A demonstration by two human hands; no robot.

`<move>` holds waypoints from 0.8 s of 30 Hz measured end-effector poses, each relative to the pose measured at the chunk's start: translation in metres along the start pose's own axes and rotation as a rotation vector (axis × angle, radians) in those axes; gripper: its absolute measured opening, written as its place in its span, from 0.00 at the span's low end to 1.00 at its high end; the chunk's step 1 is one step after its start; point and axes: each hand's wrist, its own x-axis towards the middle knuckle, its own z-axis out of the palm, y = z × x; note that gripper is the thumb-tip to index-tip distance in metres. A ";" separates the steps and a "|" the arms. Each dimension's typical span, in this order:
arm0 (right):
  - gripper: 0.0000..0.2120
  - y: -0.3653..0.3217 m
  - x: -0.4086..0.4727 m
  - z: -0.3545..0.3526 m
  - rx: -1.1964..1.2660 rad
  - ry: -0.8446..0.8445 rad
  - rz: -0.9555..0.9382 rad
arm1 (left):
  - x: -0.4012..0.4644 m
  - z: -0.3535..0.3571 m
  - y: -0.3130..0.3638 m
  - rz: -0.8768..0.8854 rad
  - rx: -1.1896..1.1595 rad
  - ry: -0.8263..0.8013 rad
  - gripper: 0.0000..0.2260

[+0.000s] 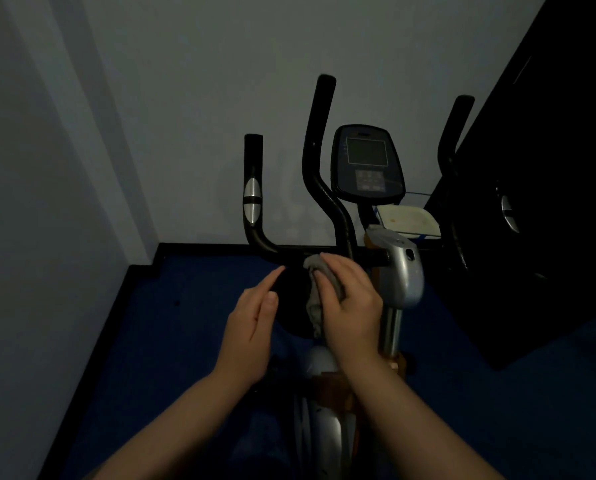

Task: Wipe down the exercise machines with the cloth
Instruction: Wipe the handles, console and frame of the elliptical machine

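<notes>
An exercise machine stands in front of me, with black handlebars (319, 157), a dark console (365, 164) and a silver post (402, 271). My right hand (350, 299) holds a crumpled grey cloth (315, 303) against the black round part (291, 306) just below the horizontal bar. My left hand (255, 320) hovers beside it with straight fingers, its fingertips at the left edge of that black part. It holds nothing.
A pale wall rises behind the machine and on the left. Blue floor with a black skirting (144, 282) lies below. A tall dark cabinet (546, 202) stands close on the right. A pale box (409, 220) sits behind the console.
</notes>
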 end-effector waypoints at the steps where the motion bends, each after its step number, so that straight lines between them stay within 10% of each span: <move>1: 0.14 -0.003 -0.007 0.000 0.004 0.008 0.033 | -0.001 0.001 0.000 0.000 -0.005 0.006 0.19; 24: 0.14 -0.007 -0.014 -0.009 0.033 -0.106 0.103 | -0.001 0.008 0.002 0.021 0.011 0.052 0.17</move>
